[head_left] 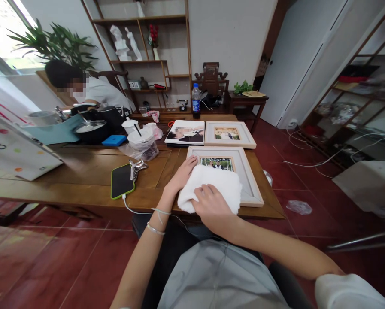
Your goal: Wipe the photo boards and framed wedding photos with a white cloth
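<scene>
A light wooden picture frame (254,180) lies face up near the table's front edge, with a small photo (222,163) of people at its centre. My left hand (183,172) grips the frame's left edge, with its fingertips near the upper corner. Across the frame's lower left part lies a fluffy white cloth (211,175), hiding part of the photo. My right hand (213,208) is closed on this cloth and presses it down, the thumb tucked at its left side and the fingers bent on top.
Behind lie a second framed photo (227,134) and a photo album (186,132). To the left are a charging phone (123,181), a bagged cup (142,141), a blue box (114,140) and a black pot (91,130). A bottle (196,103) stands behind. Another person (108,92) leans over the far left.
</scene>
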A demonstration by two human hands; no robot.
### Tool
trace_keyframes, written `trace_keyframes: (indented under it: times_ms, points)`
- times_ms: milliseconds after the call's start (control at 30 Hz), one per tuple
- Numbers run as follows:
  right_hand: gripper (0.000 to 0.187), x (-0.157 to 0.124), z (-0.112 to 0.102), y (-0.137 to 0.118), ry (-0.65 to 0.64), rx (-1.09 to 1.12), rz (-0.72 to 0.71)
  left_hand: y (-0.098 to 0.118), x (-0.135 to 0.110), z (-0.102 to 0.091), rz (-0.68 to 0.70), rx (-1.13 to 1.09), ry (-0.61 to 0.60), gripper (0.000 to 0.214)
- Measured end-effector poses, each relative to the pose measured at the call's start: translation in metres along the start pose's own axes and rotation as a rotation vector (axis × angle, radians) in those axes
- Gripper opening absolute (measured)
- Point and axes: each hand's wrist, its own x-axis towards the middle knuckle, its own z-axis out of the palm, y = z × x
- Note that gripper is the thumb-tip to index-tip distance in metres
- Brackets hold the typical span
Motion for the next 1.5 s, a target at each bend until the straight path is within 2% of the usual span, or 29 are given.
trace_keyframes:
  times_ms: [200, 333, 400, 467, 500, 600, 667, 700, 767, 900, 967, 1067, 1167, 1267, 1500]
  points:
    - [0.023, -0.025, -0.024, 0.040, -0.189, 0.054, 0.040, -0.001, 0.002, 0.004, -0.027, 0.044, 0.010, 0.049]
    - [0.033, -0.057, -0.043, 0.090, -0.237, 0.173, 0.083, 0.000, 0.002, 0.006, -0.035, 0.065, 0.000, 0.049]
    - [0.043, -0.072, -0.051, 0.122, -0.196, 0.322, 0.081, 0.000, 0.003, 0.006, -0.038, 0.063, 0.012, 0.049]
    - [0.049, -0.082, -0.055, 0.154, -0.036, 0.396, 0.150, 0.000, 0.003, 0.006, -0.041, 0.058, 0.022, 0.049]
    - [0.045, -0.085, -0.054, 0.168, 0.074, 0.361, 0.223, 0.000, 0.003, 0.007, -0.043, 0.057, 0.023, 0.049]
    - [0.028, -0.085, -0.041, 0.197, 0.427, 0.084, 0.533, 0.001, 0.003, 0.006, -0.046, 0.071, 0.010, 0.049]
    - [0.033, -0.078, -0.026, 0.206, 0.557, -0.068, 0.588, 0.002, 0.003, 0.005, -0.047, 0.084, 0.000, 0.049]
    - [0.038, -0.073, -0.018, 0.208, 0.566, -0.106, 0.560, 0.002, 0.002, 0.004, -0.048, 0.089, -0.003, 0.049]
    - [0.046, -0.063, 0.000, 0.210, 0.503, -0.120, 0.471, 0.003, 0.002, 0.004, -0.047, 0.094, -0.006, 0.049]
    - [0.053, -0.041, 0.036, 0.216, 0.222, 0.038, 0.336, 0.003, 0.002, 0.003, -0.043, 0.074, -0.001, 0.049]
    - [0.057, -0.030, 0.051, 0.220, 0.120, 0.118, 0.292, 0.003, 0.002, 0.003, -0.047, 0.060, 0.006, 0.048]
    - [0.059, -0.015, 0.065, 0.222, 0.087, 0.147, 0.304, 0.003, 0.002, 0.003, -0.054, 0.051, 0.003, 0.048]
    - [0.056, -0.005, 0.066, 0.215, 0.065, 0.126, 0.283, 0.003, 0.002, 0.003, -0.055, 0.046, 0.004, 0.048]
    - [0.052, -0.007, 0.057, 0.199, 0.030, 0.068, 0.226, 0.003, 0.002, 0.004, -0.052, 0.043, 0.012, 0.049]
    - [0.048, -0.051, 0.015, 0.135, -0.098, 0.119, 0.092, 0.002, 0.003, 0.005, -0.046, 0.076, 0.006, 0.049]
